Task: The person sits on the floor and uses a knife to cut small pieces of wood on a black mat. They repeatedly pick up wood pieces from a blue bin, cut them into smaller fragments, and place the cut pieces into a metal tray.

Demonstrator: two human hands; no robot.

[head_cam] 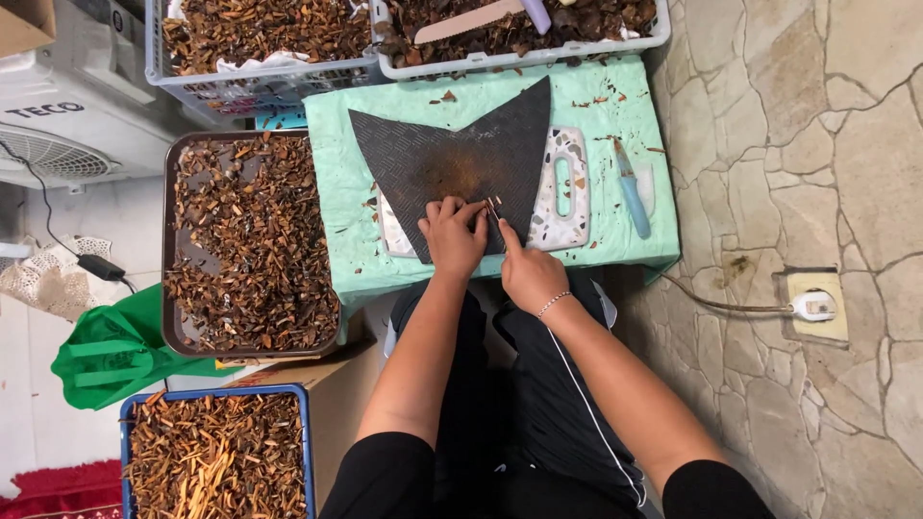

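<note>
My left hand (452, 234) presses down on a small brown bark-like piece (492, 204) lying on a black ribbed rubber mat (452, 154). My right hand (527, 274) grips a small knife, its blade (497, 223) against that piece. The mat lies over a speckled white cutting board (569, 187) on a mint green table cover (615, 106). A bead bracelet circles my right wrist.
A blue-handled knife (630, 192) lies on the cover's right side. A brown tray (252, 245) of chopped bark stands to the left. Two grey crates (260, 43) of bark sit at the back, one with a long knife (481, 17). A blue crate (216, 452), a green bag (111, 351).
</note>
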